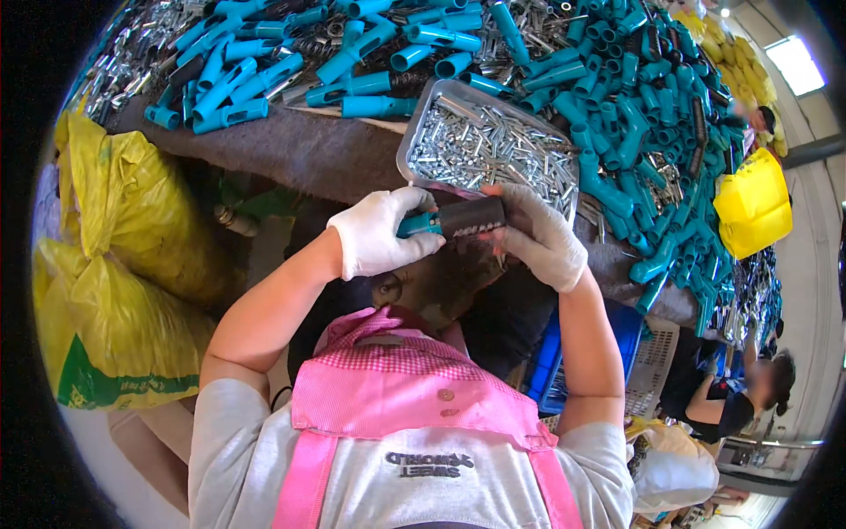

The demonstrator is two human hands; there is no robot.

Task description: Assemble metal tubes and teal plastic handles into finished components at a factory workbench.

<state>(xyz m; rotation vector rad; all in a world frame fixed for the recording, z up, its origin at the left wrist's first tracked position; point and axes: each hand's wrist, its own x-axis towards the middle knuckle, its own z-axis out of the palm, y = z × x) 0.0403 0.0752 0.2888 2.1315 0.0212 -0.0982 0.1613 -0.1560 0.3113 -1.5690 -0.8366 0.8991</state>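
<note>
My left hand (pixel 388 234), in a white glove with bare fingertips, wraps round the teal end of a short handle (pixel 472 217) with a black sleeve on it. The thumb and fingers of my right hand (pixel 539 234), also gloved, close on the black end. The handle lies level between the two hands, just in front of a clear plastic tray (pixel 407 159). Small silvery metal pins (pixel 480 145) fill that tray. My fingers hide parts of both handle ends.
Heaps of teal plastic tubes (pixel 352 62) and loose metal parts cover the table (pixel 300 145). Full yellow sacks (pixel 123 300) stand on the left. A blue crate (pixel 627 339) is below right. One person (pixel 727 401) works at the right; another (pixel 760 122) is farther back.
</note>
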